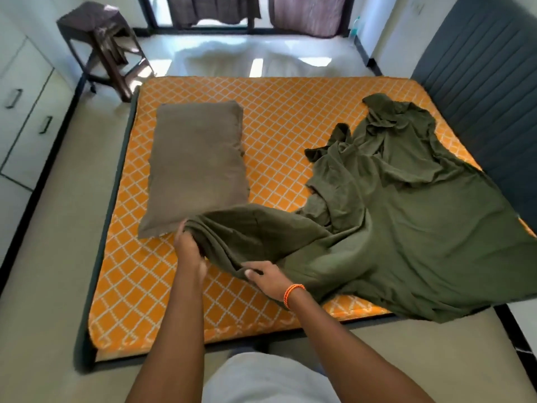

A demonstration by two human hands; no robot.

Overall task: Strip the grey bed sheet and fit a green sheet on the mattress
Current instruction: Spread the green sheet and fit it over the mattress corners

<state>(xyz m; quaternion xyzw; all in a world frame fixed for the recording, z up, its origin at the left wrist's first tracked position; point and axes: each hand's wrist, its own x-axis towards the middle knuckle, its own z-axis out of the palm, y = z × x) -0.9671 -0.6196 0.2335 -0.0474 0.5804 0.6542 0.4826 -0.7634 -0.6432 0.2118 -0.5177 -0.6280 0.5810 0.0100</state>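
Far to my left stand the white drawer fronts (26, 117) and a dark plastic stool (101, 45), both well clear of the bed, so I have floor to walk around it. The orange lattice-patterned mattress (279, 117) lies bare, which I take to mean the grey sheet is already off; I cannot see it anywhere in view. A brown pillow (197, 167) sits on the left half of the mattress, probably parked there to keep it off the floor, though it will have to be lifted before the new sheet can cover that side.

My left hand (189, 242) is curled round a bunched edge of the green sheet (406, 234), just beside the pillow's near corner, gripping a thick gather so I can haul a lot of cloth at once. My right hand (267, 276), with the orange thread band (293, 295) on its wrist, pinches the same edge a little nearer to me, thumb on top, so the hem runs taut between the two grips. The rest of the sheet lies rumpled over the right half of the mattress, spilling past the near edge and reaching the dark grey padded headboard (494, 97) on the right. I judge the fitting has barely begun: the cloth needs drawing leftward to span the bed.
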